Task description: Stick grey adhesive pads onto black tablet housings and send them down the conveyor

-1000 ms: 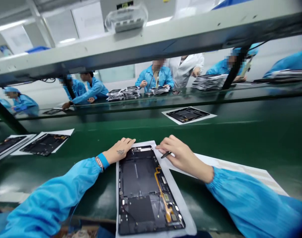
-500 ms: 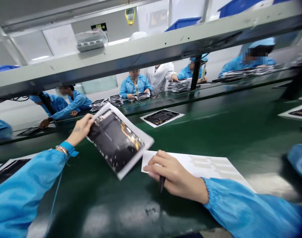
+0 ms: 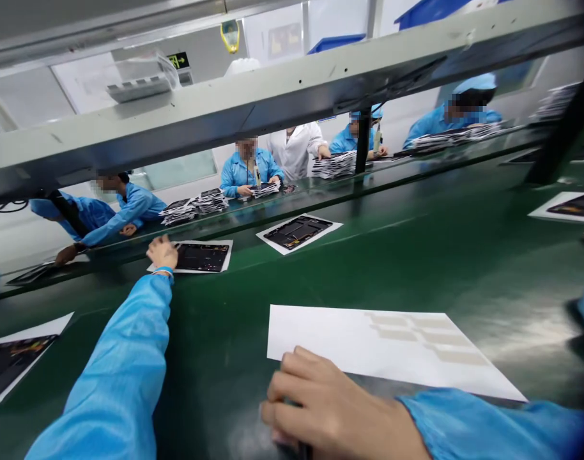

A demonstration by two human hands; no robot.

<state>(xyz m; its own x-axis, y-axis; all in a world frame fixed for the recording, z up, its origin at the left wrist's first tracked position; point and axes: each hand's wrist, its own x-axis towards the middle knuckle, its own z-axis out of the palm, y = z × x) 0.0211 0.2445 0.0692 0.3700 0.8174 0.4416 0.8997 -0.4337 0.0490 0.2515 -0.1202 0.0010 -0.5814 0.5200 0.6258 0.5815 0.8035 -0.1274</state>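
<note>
At the far side of the green table, my left hand (image 3: 163, 252) closes on the left end of a black tablet housing (image 3: 203, 257). The housing lies on a white sheet, its inner parts facing up. My right hand (image 3: 315, 402) is low in the view, fingers curled around a dark slim tool (image 3: 305, 450); its kind is hidden by the fingers. Just beyond that hand lies a white sheet (image 3: 321, 329) carrying pale beige adhesive strips (image 3: 426, 335).
Another tablet housing (image 3: 299, 231) lies on the far belt, others at left (image 3: 14, 364) and right (image 3: 579, 206). A grey shelf beam (image 3: 273, 89) and dark posts (image 3: 363, 140) cross above. Co-workers in blue (image 3: 248, 169) sit behind stacks of housings (image 3: 196, 204).
My left hand has carried the tilted housing away and set it flat on the far side. My right hand has drawn back toward me, off the white sheet, keeping the dark tool.
</note>
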